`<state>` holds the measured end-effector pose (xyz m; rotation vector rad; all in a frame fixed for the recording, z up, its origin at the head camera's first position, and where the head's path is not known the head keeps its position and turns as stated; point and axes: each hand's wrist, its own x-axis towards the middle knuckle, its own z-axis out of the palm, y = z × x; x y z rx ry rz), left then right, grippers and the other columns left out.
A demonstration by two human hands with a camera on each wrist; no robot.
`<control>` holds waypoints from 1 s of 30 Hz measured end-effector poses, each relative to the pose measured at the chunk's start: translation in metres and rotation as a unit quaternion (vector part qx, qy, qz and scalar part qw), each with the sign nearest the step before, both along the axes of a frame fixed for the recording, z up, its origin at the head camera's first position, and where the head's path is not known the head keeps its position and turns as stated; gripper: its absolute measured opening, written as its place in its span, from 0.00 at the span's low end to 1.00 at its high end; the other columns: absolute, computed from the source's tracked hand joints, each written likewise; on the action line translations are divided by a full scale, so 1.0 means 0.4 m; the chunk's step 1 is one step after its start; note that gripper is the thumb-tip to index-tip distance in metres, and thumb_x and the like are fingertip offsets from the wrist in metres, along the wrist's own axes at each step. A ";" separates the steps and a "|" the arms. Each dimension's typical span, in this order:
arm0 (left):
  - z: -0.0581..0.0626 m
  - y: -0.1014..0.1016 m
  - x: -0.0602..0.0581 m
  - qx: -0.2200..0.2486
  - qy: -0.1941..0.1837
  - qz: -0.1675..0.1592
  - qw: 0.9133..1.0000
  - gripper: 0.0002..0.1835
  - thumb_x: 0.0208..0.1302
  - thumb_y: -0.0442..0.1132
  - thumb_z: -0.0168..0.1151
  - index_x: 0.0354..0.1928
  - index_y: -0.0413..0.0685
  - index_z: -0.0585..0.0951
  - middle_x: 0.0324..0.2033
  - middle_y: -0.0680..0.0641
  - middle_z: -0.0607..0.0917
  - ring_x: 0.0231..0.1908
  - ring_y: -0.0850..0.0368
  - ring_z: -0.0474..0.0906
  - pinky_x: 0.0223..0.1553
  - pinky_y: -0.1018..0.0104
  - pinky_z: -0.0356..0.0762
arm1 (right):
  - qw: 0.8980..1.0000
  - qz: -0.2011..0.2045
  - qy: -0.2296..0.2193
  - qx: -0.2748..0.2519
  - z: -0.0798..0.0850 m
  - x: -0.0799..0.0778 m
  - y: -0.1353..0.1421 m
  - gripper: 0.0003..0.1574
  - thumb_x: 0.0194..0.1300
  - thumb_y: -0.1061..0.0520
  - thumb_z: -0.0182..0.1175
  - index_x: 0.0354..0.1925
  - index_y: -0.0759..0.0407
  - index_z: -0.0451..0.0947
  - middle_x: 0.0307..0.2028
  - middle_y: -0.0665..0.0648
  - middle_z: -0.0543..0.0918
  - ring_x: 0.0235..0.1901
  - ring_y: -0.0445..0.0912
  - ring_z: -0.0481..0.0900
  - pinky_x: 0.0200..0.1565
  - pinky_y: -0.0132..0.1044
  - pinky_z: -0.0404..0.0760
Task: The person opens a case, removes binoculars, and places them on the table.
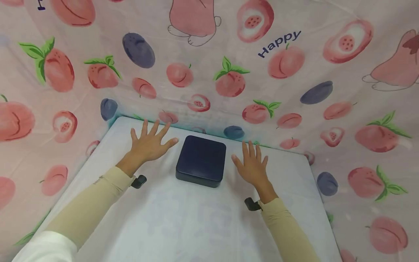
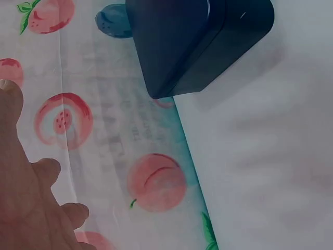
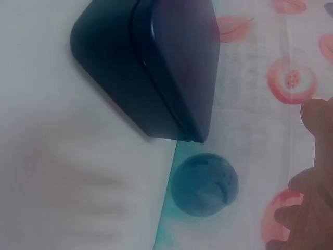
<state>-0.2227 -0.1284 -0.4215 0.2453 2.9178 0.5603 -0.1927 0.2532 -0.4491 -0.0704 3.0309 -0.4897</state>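
A dark navy square box (image 1: 202, 159) with rounded corners and a lid sits on the white table. To its left is my left hand (image 1: 148, 145), fingers spread and straight, the thumb close to the box but apart from it. On the other side my right hand (image 1: 252, 166) is held with its fingers spread, also apart from the box. Both hands hold nothing. In the left wrist view, the box (image 2: 192, 41) shows its corner at the top, with part of the left hand (image 2: 31, 192) at the left edge. The right wrist view shows the box (image 3: 151, 62) and the right hand's fingers (image 3: 312, 187).
The white table (image 1: 183, 225) meets a cloth (image 1: 209, 47) printed with peaches, rabbits and lettering, which hangs behind it and at both sides. Each wrist carries a small black camera mount, the left one (image 1: 139, 181) and the right one (image 1: 252, 204).
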 end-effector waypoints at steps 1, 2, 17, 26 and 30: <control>0.000 0.002 0.000 0.000 0.002 0.000 1.000 0.51 0.66 0.84 0.27 0.85 0.68 0.42 0.85 0.39 0.39 0.82 0.28 0.22 0.69 0.16 0.18 | 1.000 0.000 0.000 0.000 -0.002 0.000 0.000 0.53 0.79 0.27 0.40 0.85 0.50 0.36 0.85 0.62 0.37 0.84 0.66 0.29 0.73 0.81 0.29; 0.000 0.003 0.000 -0.001 0.004 0.000 1.000 0.51 0.67 0.84 0.28 0.85 0.68 0.42 0.85 0.39 0.39 0.82 0.28 0.22 0.69 0.16 0.18 | 1.000 0.001 -0.001 -0.001 -0.004 0.000 -0.001 0.53 0.79 0.27 0.40 0.85 0.50 0.37 0.85 0.62 0.37 0.84 0.66 0.29 0.73 0.81 0.29; -0.052 0.024 0.013 -0.002 0.024 0.002 1.000 0.50 0.69 0.81 0.34 0.85 0.65 0.45 0.85 0.39 0.39 0.82 0.28 0.23 0.72 0.17 0.24 | 1.000 0.005 -0.012 0.009 -0.042 0.006 -0.024 0.53 0.78 0.27 0.42 0.85 0.51 0.40 0.85 0.61 0.40 0.84 0.65 0.34 0.74 0.81 0.32; -0.100 0.054 0.027 0.023 0.029 0.000 0.999 0.49 0.71 0.79 0.38 0.85 0.62 0.48 0.84 0.37 0.43 0.82 0.28 0.27 0.75 0.21 0.28 | 1.000 0.013 -0.011 -0.004 -0.065 0.013 -0.039 0.53 0.78 0.27 0.43 0.85 0.51 0.42 0.85 0.62 0.42 0.84 0.64 0.34 0.74 0.81 0.33; -0.122 0.067 0.038 0.036 0.027 -0.003 0.999 0.49 0.71 0.78 0.40 0.85 0.61 0.49 0.84 0.36 0.44 0.82 0.28 0.27 0.76 0.21 0.29 | 1.000 0.010 -0.014 -0.010 -0.080 0.020 -0.048 0.53 0.78 0.27 0.43 0.85 0.52 0.42 0.85 0.62 0.43 0.84 0.65 0.36 0.74 0.81 0.35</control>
